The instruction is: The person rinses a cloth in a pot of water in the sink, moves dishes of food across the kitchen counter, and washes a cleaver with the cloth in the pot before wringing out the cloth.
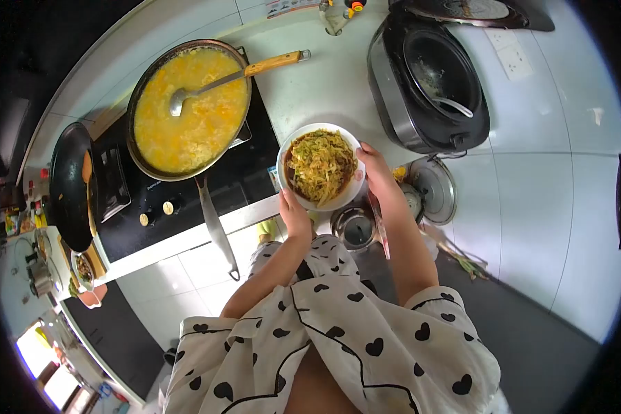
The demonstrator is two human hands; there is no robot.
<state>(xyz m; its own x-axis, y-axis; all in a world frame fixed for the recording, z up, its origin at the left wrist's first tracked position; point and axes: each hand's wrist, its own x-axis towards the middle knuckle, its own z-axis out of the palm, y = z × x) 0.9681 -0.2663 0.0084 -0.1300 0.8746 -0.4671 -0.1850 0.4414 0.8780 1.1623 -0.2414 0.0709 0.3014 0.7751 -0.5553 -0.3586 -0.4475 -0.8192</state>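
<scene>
A white plate (pixel 356 186) heaped with shredded cooked vegetables (pixel 320 165) in brown sauce is held in front of me, by the counter's edge. My left hand (pixel 294 215) grips its lower left rim, and my right hand (pixel 375 168) grips the right rim. The fingers under the plate are hidden. Left of the plate, a large pan (pixel 141 162) of yellow soup (pixel 193 131) sits on the black stove. A ladle (pixel 272 65) with a wooden handle rests in the soup, its handle lying over the pan's rim.
An open rice cooker (pixel 400 103) with a spoon inside stands at the right on the counter (pixel 310 90). The pan's long handle (pixel 216 231) juts past the stove's front edge. A black wok (pixel 69 186) stands at the far left. Metal pots (pixel 354 229) and a lid (pixel 440 191) are at lower right.
</scene>
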